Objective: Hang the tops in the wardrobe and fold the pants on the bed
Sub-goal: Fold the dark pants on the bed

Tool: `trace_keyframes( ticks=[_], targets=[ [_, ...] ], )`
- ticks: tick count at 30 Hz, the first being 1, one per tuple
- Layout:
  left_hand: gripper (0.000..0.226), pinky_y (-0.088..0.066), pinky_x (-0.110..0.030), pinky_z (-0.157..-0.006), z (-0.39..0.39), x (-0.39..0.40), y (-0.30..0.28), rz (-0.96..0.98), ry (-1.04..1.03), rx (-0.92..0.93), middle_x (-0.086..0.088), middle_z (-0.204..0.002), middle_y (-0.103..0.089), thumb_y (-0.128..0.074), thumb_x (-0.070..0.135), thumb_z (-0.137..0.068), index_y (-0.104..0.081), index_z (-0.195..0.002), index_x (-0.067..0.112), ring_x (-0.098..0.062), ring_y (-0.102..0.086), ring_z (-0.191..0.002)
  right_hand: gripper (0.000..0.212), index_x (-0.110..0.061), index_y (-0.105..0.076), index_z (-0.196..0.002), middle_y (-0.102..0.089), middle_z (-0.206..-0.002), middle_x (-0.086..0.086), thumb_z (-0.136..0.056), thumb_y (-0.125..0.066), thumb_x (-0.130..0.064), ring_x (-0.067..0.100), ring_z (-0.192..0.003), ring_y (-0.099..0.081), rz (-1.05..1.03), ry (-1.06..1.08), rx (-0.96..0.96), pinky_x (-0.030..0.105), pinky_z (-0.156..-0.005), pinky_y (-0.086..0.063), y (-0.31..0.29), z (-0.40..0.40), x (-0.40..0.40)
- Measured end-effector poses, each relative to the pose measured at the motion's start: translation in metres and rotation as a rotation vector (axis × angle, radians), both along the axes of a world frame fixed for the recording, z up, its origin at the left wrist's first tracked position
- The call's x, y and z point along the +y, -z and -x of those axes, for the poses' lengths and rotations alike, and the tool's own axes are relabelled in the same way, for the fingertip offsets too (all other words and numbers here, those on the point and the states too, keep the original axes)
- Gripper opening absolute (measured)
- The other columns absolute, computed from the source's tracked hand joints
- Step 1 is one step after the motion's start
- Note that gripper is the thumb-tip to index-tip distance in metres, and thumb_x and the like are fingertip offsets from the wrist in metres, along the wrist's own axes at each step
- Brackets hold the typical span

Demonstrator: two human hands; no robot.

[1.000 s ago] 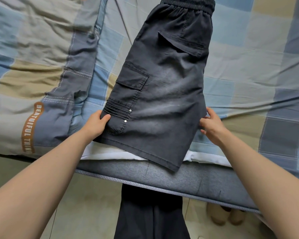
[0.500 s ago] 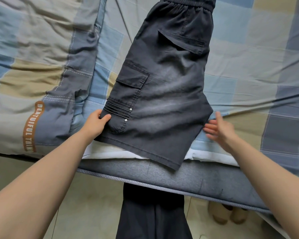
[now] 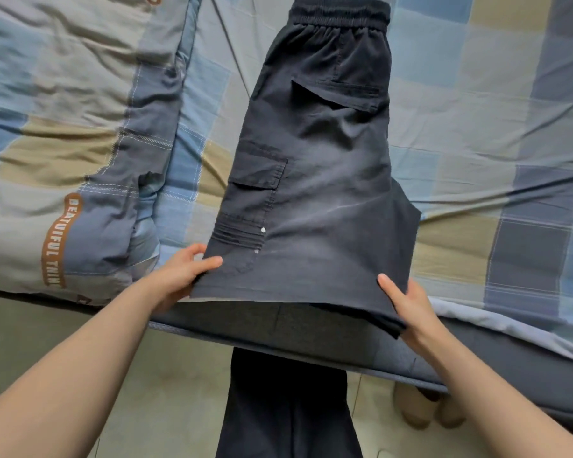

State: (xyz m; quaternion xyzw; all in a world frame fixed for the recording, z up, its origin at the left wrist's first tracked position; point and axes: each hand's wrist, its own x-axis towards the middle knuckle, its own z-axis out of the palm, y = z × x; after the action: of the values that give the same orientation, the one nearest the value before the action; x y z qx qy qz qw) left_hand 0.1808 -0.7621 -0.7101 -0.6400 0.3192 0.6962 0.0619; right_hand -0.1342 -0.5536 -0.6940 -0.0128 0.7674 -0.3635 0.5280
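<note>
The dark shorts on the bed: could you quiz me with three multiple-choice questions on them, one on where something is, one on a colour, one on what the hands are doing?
1. Where is the elastic waistband of the shorts?
A. At the far end, away from the person
B. Hanging off the bed edge
C. Under the quilt

2. What colour are the shorts?
A. Bright red
B. Faded black
C. White

3. What are the two hands doing?
A. Both rest flat on the floor
B. Both hold a hanger
C. Each grips a corner of the hem

Answers: 1 A, the waistband lies at the top of the view, on the checked bedsheet. 2 B, the cloth is dark charcoal. 3 C, the left hand and right hand pinch the hem's two ends.
</note>
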Motion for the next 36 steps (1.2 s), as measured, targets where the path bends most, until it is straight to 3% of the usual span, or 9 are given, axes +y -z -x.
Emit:
trace_keyframes(
  ticks=[3, 6, 10, 13, 16, 22, 29, 32, 36],
  targets=[
    [0.024, -0.044, -0.035, -0.066, 0.005, 0.034, 0.015, 0.26, 0.523, -0.373, -0.015, -0.089, -0.062, -0.062, 0.015, -0.094, -0.04, -0.1, 0.007, -0.035, -0.063, -0.086, 0.008, -0.012, -0.055, -0.086, -0.063, -0.065, 0.002, -0.093, -0.06, -0.015, 0.016, -0.057, -0.066, -0.272, -0.53, 0.205, 0.024, -0.054, -0.052, 0.014, 0.014, 0.034],
    [0.048, -0.045, -0.049, -0.074, 0.026, 0.065, 0.016, 0.722, 0.873, -0.745, -0.021, -0.11, -0.053, -0.062, 0.003, -0.076, -0.043, -0.119, 0.005, -0.043, -0.055, -0.096, 0.016, -0.011, -0.059, -0.082, -0.067, -0.08, 0.011, -0.092, -0.051, -0.02, 0.033, -0.082, -0.066, -0.559, -0.915, 0.396, 0.036, -0.07, -0.052, 0.032, 0.032, 0.046],
    [0.07, -0.045, -0.043, -0.068, 0.093, 0.089, 0.004, 1.08, 1.077, -0.404, -0.01, -0.114, -0.051, -0.071, 0.006, -0.054, -0.053, -0.121, 0.017, -0.036, -0.051, -0.092, 0.02, -0.002, -0.06, -0.103, -0.066, -0.102, 0.018, -0.094, -0.049, -0.016, 0.036, -0.098, -0.059, -0.431, -0.576, 0.584, 0.035, -0.08, -0.041, 0.034, 0.057, 0.003],
    [0.055, -0.044, -0.043, -0.086, 0.146, 0.108, 0.003, 0.941, 1.193, -0.099, -0.007, -0.128, -0.049, -0.059, 0.01, -0.079, -0.048, -0.132, 0.017, -0.033, -0.047, -0.113, 0.035, -0.004, -0.053, -0.118, -0.062, -0.108, 0.013, -0.092, -0.055, -0.027, 0.029, -0.096, -0.058, -0.289, -0.323, 0.544, 0.041, -0.089, -0.046, 0.04, 0.078, -0.044],
    [0.061, -0.039, -0.042, -0.098, 0.183, 0.122, 0.008, 0.748, 1.203, -0.017, -0.005, -0.143, -0.041, -0.051, 0.015, -0.089, -0.032, -0.147, 0.017, -0.031, -0.04, -0.124, 0.033, -0.01, -0.052, -0.106, -0.055, -0.096, 0.008, -0.09, -0.058, -0.038, 0.018, -0.076, -0.053, -0.229, -0.216, 0.296, 0.036, -0.075, -0.05, 0.048, 0.095, -0.081],
    [0.074, -0.038, -0.039, -0.106, 0.215, 0.117, 0.004, 0.337, 0.695, 0.058, -0.009, -0.145, -0.042, -0.06, 0.036, -0.09, -0.022, -0.152, 0.018, -0.029, -0.04, -0.133, 0.016, -0.008, -0.055, -0.089, -0.058, -0.068, 0.008, -0.092, -0.055, -0.024, 0.015, -0.052, -0.06, -0.259, -0.529, 0.118, 0.033, -0.073, -0.058, 0.008, 0.086, -0.12],
    [0.048, -0.051, -0.039, -0.088, 0.219, 0.122, 0.004, 0.263, 0.284, -0.173, -0.005, -0.113, -0.063, -0.068, 0.036, -0.077, -0.048, -0.117, 0.019, -0.028, -0.059, -0.107, 0.014, -0.005, -0.047, -0.087, -0.069, -0.065, 0.011, -0.094, -0.041, -0.015, 0.028, -0.064, -0.072, -0.223, -0.354, -0.145, 0.028, -0.058, -0.056, -0.009, 0.031, -0.168],
    [0.023, -0.052, -0.037, -0.085, 0.198, 0.121, 0.017, 0.197, 0.283, -0.212, -0.012, -0.107, -0.067, -0.061, 0.016, -0.081, -0.062, -0.104, 0.01, -0.033, -0.061, -0.104, 0.016, -0.01, -0.045, -0.082, -0.071, -0.063, 0.007, -0.095, -0.041, -0.019, 0.021, -0.061, -0.072, -0.233, -0.389, -0.096, 0.028, -0.065, -0.055, 0.007, 0.029, -0.175],
    [0.006, -0.05, -0.03, -0.074, 0.158, 0.119, 0.03, 0.099, 0.265, -0.146, -0.002, -0.081, -0.069, -0.065, 0.014, -0.083, -0.065, -0.077, 0.013, -0.022, -0.063, -0.087, 0.021, -0.013, -0.052, -0.078, -0.069, -0.082, 0.007, -0.097, -0.046, -0.018, 0.022, -0.089, -0.066, -0.154, -0.344, -0.123, 0.029, -0.076, -0.052, 0.026, 0.031, -0.166]
  ],
)
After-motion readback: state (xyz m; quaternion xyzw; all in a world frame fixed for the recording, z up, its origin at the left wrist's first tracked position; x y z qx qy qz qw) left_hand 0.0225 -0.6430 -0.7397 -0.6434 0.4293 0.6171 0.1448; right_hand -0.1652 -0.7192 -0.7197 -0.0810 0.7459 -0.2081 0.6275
